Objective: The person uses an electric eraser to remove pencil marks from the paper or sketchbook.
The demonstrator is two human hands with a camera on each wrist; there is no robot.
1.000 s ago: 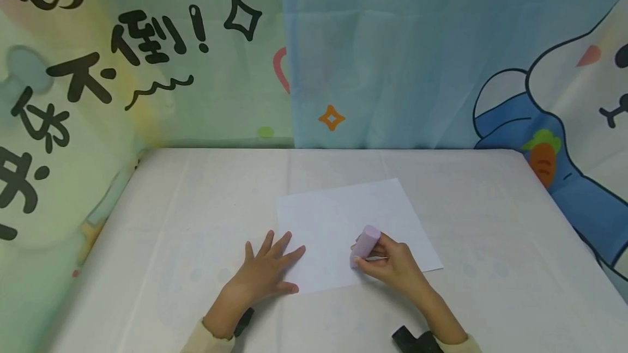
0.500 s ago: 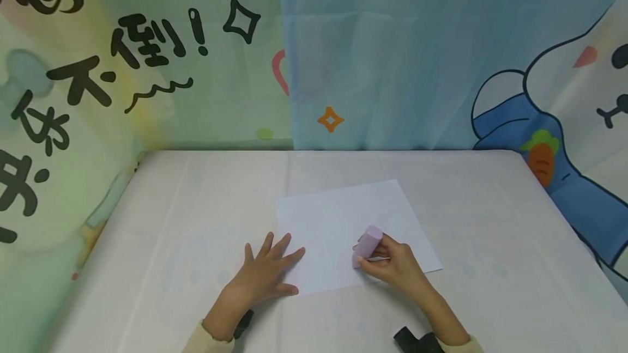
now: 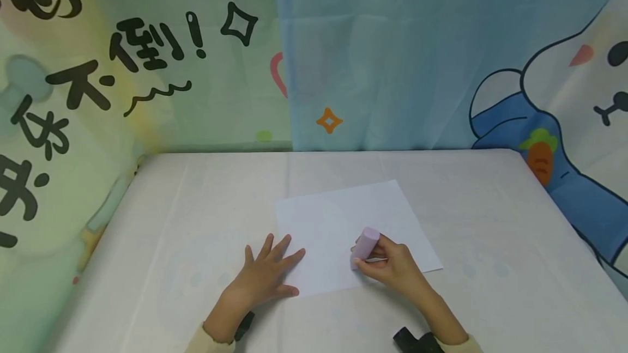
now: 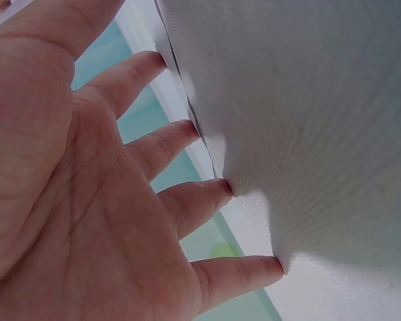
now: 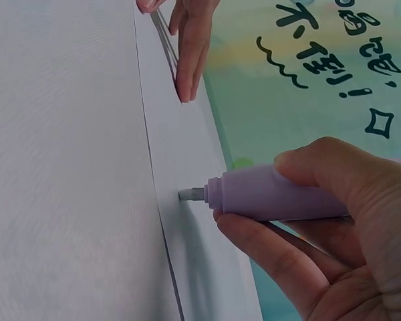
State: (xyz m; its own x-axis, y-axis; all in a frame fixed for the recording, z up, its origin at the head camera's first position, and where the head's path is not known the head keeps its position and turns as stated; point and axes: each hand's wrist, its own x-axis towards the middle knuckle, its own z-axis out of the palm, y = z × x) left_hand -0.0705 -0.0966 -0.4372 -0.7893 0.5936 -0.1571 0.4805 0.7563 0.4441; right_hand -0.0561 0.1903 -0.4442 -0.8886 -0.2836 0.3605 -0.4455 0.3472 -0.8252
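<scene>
A sheet of white paper (image 3: 338, 217) lies slightly askew on the table. In the head view my left hand (image 3: 267, 274) is at its left edge, fingers spread, index finger and thumb reaching the paper. The left wrist view shows its straight fingertips (image 4: 217, 189) pressing down on the white surface. My right hand (image 3: 394, 266) pinches a thick lavender marker (image 3: 365, 247) between thumb and fingers over the lower right of the sheet. Seen from the right wrist, the marker (image 5: 267, 192) is uncapped, its greyish tip right at the paper (image 5: 170, 144).
A white cloth covers the table (image 3: 221, 195). Behind it hangs a printed curtain (image 3: 373, 59) with writing and a cartoon rabbit. A black wrist mount (image 3: 417, 341) sits under the right forearm, another black piece (image 3: 244, 326) beside the left wrist.
My right hand and the marker shift slightly right, then back left, in a small movement. My left hand stays in place on the sheet's edge.
</scene>
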